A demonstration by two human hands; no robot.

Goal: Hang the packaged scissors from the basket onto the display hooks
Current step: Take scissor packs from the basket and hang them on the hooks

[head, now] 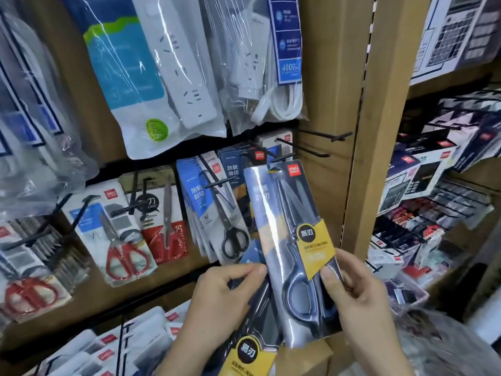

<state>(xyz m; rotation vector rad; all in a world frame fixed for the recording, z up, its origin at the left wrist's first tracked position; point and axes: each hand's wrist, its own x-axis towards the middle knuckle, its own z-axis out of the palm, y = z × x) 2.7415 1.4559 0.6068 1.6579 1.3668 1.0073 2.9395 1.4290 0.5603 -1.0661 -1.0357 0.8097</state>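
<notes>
**Lining the pack up with a hook**

The right hand is gripping the pack at its lower right corner, with the thumb on the yellow label and the fingers curling behind the card. The left hand is curling round a spare pack slanting down beneath it, and its thumb tip is touching the first pack's left edge. The pack is standing nearly upright, leaning a little, in front of the rack. Its slot is sitting just below a black wire hook. The basket is not showing.

The hanging step seems to be under way, with the slot not yet threaded. The next move is likely calling for raising the slot to the hook's tip and sliding the card back along the wire, keeping it square so the small opening is not catching.

The pack is a long, stiff printed card under glossy film that is throwing a bright streak of glare. It is probably slippery to hold. The scissors inside are dark-bladed with smooth grey-blue loop handles.
</notes>
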